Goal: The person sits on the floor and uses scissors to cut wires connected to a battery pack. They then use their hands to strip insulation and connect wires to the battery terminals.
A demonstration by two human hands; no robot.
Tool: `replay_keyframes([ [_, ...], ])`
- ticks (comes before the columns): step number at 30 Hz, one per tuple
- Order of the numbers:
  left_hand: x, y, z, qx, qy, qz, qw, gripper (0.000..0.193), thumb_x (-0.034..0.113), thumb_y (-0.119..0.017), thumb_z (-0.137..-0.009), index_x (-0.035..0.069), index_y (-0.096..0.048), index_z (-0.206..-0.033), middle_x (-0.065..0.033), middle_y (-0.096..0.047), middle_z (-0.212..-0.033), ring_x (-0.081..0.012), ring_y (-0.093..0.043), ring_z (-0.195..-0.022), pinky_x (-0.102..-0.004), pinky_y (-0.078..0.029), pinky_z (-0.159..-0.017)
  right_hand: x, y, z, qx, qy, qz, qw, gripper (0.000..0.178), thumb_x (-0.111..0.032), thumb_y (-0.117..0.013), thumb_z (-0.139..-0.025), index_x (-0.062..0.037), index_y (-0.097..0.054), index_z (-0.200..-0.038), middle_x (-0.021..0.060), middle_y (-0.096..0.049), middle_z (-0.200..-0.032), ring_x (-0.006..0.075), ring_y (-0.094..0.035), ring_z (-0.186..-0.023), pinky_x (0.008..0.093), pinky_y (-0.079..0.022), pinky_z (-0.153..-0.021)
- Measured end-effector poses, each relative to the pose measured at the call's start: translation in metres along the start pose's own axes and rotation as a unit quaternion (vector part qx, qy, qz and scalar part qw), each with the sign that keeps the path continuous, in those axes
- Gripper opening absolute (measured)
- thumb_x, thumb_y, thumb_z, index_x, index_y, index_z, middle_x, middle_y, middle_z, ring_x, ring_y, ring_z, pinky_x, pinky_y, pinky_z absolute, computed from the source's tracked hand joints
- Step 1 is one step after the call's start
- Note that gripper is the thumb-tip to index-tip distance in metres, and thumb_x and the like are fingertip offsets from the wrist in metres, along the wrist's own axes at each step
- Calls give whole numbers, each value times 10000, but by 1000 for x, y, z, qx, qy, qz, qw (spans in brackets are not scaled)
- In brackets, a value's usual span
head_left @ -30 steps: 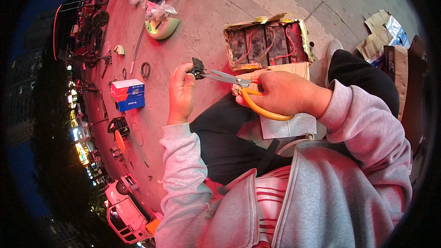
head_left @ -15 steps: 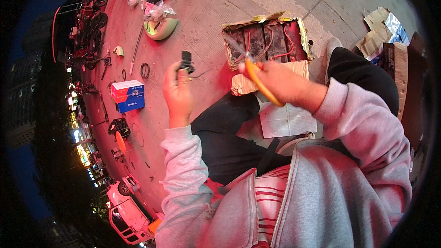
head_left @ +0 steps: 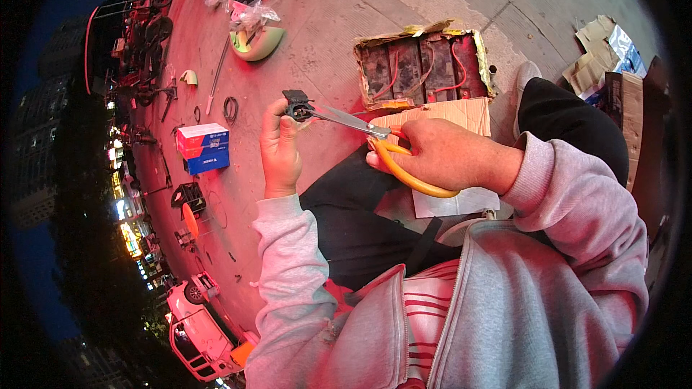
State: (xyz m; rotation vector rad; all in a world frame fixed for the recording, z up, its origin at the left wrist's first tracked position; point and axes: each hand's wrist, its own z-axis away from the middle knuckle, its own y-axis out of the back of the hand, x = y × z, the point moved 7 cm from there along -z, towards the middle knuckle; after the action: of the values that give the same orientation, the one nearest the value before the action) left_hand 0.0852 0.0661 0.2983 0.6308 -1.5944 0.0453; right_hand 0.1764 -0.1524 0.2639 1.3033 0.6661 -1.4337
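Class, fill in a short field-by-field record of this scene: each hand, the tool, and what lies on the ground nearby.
left hand: holds small black plastic connector
right hand: grips yellow-handled metal scissors
scissor blades: tips at the connector
ground ahead: opened battery pack with red wires
ground left: red, white and blue cardboard box
lap: flat cardboard sheet
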Motion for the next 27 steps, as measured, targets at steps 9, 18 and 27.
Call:
replay_keyframes([
  [9, 32, -11, -3, -53, -168, -327, 928, 326, 334, -634, -965, 31, -601, -1081, -90, -598, -937, -204, -527, -874, -328, -432, -812, -4, 8, 6, -91, -71, 3, 993, 680, -659, -519, -895, -4, -700, -899, 255, -678, -831, 413, -673, -867, 467, -519, -789],
  [18, 3, -2, -3, 61, 20, -72, 995, 312, 291, -536, -1036, 34, -581, -1206, -43, -627, -1001, -145, -580, -919, -317, -485, -865, 3, 17, -10, 62, -11, 21, 998, 670, -638, -448, -938, -15, -694, -919, 298, -663, -855, 470, -654, -811, 522, -509, -763],
  [27, 4, 9, 2, 22, 7, 58, 998, 378, 316, -525, -1039, 28, -532, -1285, -59, -619, -1135, -141, -599, -1024, -307, -490, -908, -9, 5, 1, 41, 37, -48, 997, 602, -559, -570, -906, 18, -698, -792, 273, -632, -702, 445, -657, -738, 488, -525, -698],
])
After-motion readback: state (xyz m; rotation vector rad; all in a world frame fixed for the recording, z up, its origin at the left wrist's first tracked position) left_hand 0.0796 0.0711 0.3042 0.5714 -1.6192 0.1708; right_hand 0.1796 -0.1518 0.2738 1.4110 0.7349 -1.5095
